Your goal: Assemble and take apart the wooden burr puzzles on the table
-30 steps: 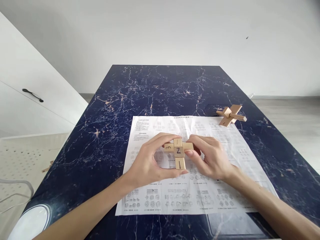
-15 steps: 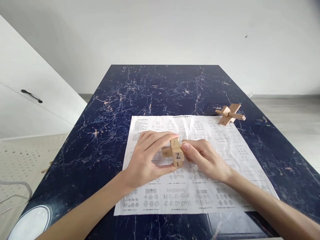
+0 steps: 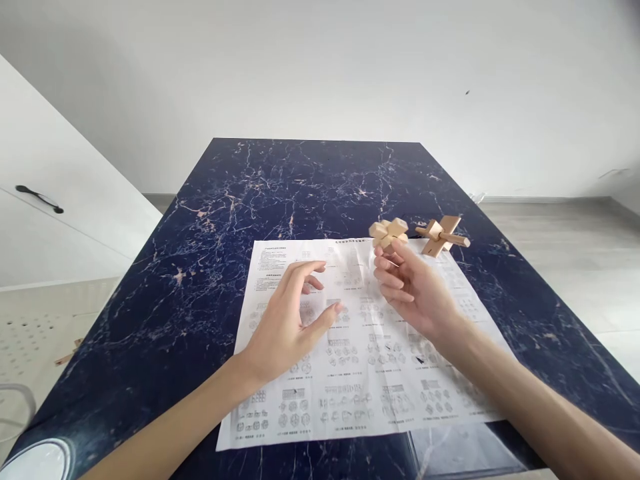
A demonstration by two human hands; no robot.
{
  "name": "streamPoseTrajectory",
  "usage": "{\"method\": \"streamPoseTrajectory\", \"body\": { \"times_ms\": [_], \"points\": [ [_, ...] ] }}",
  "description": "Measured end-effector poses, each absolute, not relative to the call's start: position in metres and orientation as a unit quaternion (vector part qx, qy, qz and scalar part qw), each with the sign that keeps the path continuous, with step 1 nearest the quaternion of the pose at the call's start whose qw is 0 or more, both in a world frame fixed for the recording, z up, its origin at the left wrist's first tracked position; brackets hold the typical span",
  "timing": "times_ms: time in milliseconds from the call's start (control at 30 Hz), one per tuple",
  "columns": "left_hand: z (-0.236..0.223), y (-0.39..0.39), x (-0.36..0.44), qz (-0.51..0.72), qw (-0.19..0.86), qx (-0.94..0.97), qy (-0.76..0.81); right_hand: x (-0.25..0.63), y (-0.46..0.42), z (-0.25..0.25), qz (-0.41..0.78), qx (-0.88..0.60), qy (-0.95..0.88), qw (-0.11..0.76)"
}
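Note:
My right hand [image 3: 413,287] pinches a light wooden burr puzzle [image 3: 389,231] by its lower end, near the top edge of a printed instruction sheet [image 3: 350,373]. The puzzle's blocks cross in a star-like shape, and the fingertips cover its lower part. Over the left half of the sheet, my left hand [image 3: 285,320] is open, its fingers curved and thumb apart, with nothing between them. Just right of the held puzzle, a second wooden puzzle [image 3: 443,236] of crossed flat pieces and a rod rests at the sheet's upper right corner.
The dark blue marbled table [image 3: 310,180] runs back toward a white wall [image 3: 300,67]. At the lower left is a round white object [image 3: 37,460], partly cut off. A white cabinet with a black handle [image 3: 40,199] stands left of the table.
My right hand has carried the burr puzzle up and to the right, beside the other puzzle. My left hand has let go of it and stays over the sheet. The view has shifted slightly.

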State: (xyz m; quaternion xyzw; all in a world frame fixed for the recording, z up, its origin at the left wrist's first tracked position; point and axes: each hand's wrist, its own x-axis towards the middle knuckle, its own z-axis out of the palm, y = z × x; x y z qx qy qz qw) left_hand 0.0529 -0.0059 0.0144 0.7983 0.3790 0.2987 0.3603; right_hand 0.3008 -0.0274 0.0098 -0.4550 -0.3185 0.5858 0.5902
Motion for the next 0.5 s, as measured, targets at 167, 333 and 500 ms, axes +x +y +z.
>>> {"method": "streamPoseTrajectory", "body": {
  "times_ms": [167, 333, 500],
  "points": [
    [0.014, -0.005, 0.053, 0.287, 0.364, 0.802, 0.377, 0.314, -0.023, -0.002, 0.586, -0.39, -0.322, 0.633],
    [0.014, -0.004, 0.053, 0.273, 0.363, 0.809, 0.373, 0.315, -0.025, -0.007, 0.556, -0.394, -0.342, 0.648],
    [0.015, -0.003, 0.054, 0.27, 0.365, 0.809, 0.373, 0.307, -0.027, 0.003, 0.567, -0.411, -0.291, 0.651]
  ]
}}
